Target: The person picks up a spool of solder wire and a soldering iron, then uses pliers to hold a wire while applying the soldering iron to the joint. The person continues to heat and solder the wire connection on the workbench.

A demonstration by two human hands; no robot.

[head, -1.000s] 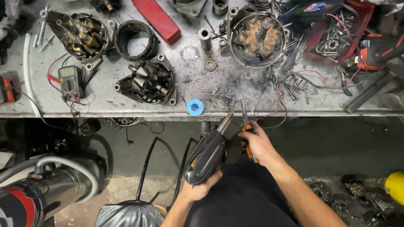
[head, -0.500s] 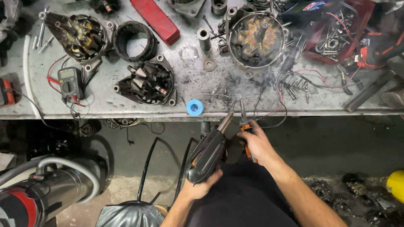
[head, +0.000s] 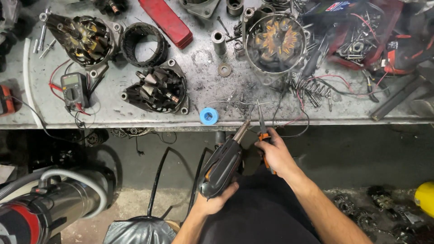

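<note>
Low in the middle of the frame, the soldering gun [head: 222, 166] is black with an orange trigger, and the pliers [head: 264, 135] beside it have orange-and-black grips. The surface [head: 199, 72] is dull grey, speckled with dark soot, with a bright blue tape roll [head: 209, 116] at its near edge. A red flat case [head: 165, 21] lies at upper centre, a black multimeter [head: 74, 91] with red leads at left, and something yellow [head: 425, 199] shows at lower right.
</note>
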